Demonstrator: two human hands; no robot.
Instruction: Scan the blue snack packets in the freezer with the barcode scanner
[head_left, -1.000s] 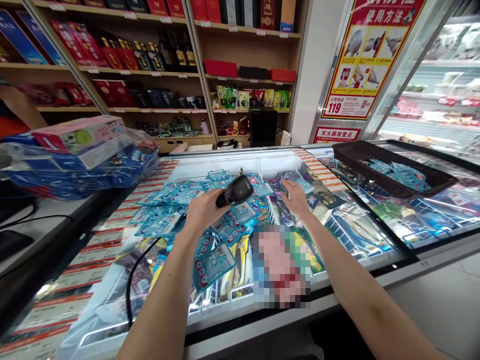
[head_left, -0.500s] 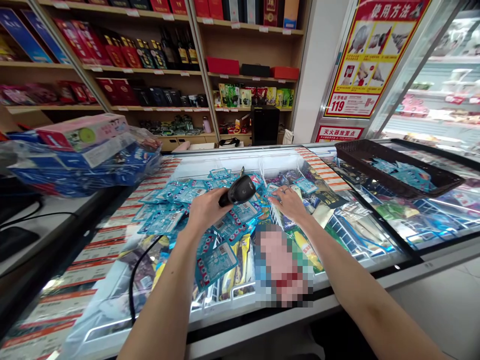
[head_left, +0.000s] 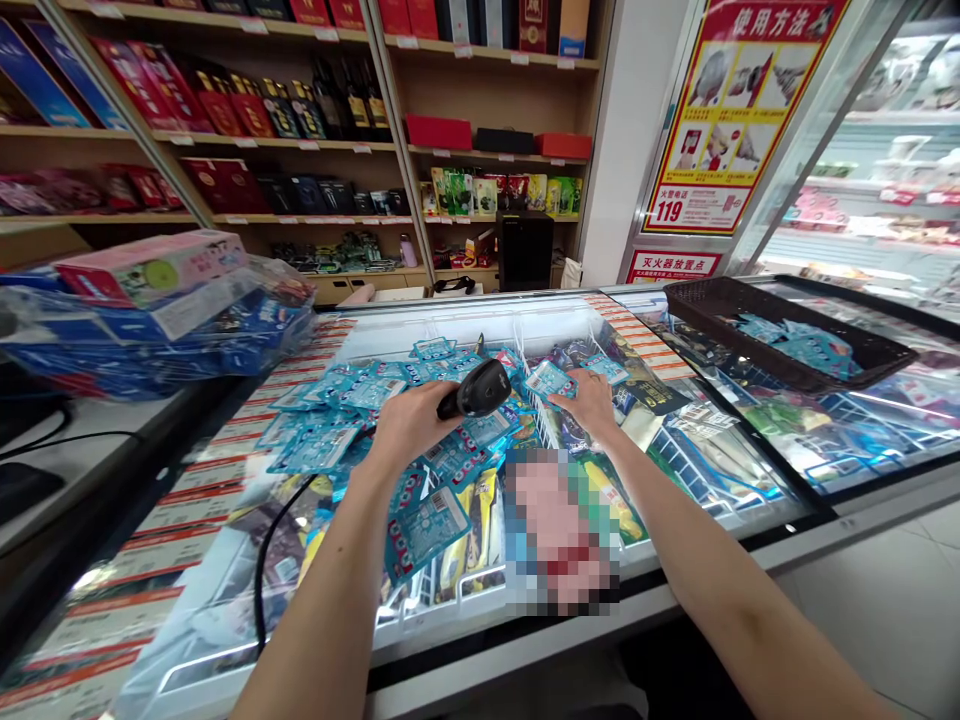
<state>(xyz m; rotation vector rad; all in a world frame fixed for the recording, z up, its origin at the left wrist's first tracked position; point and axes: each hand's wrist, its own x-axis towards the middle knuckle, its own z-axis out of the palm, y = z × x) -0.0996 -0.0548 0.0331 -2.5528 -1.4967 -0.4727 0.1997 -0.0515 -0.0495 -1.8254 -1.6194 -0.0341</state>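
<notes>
My left hand [head_left: 412, 420] is wrapped round a black handheld barcode scanner [head_left: 484, 388], its head pointing to the right above the freezer's glass top. A black cable runs down from beneath that hand. To the right, my right hand [head_left: 591, 402] pinches the edge of a small blue packet [head_left: 550, 379] between thumb and fingers. Many like it lie in a heap [head_left: 360, 388] left of and behind the scanner. A larger-looking blue packet [head_left: 427, 530] lies nearer me, label side up. Some of my right fingers are hidden behind the hand.
A dark brown basket [head_left: 712, 320] holding more blue packets stands at the right on the freezer [head_left: 525, 640]. Plastic-wrapped boxes [head_left: 150, 320] are stacked at the left. Shelves [head_left: 300, 145] with bottles and boxes line the back. Frozen goods show under the glass.
My right hand has moved slightly right and its fingers have closed on a blue packet, which now shows more fully. The left hand keeps the scanner in nearly the same place.
</notes>
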